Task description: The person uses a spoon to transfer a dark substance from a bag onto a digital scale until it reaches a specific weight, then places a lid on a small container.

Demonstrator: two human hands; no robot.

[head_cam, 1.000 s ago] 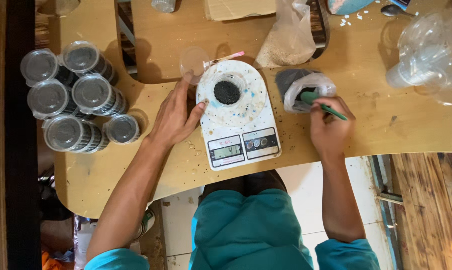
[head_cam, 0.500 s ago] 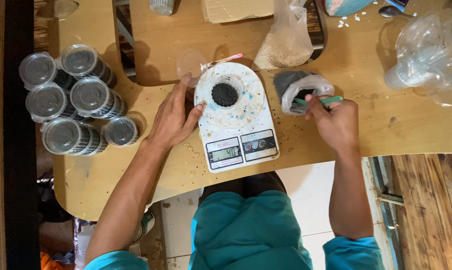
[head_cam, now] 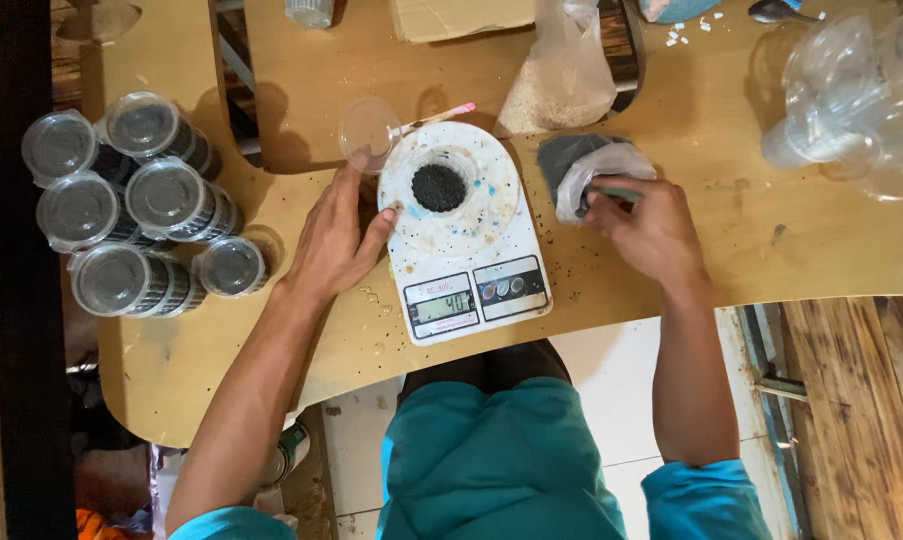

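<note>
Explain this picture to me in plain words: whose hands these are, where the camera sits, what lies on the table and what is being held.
There is no machine here: a person works with bare hands, and a camera worn on their head looks straight down. On the wooden table stands a white kitchen scale carrying a small cup of dark granules. The left hand rests against the scale's left edge, near a clear lid. The right hand holds a green-handled tool, its tip inside a plastic bag of dark material. At the left lie lidded clear cups.
</note>
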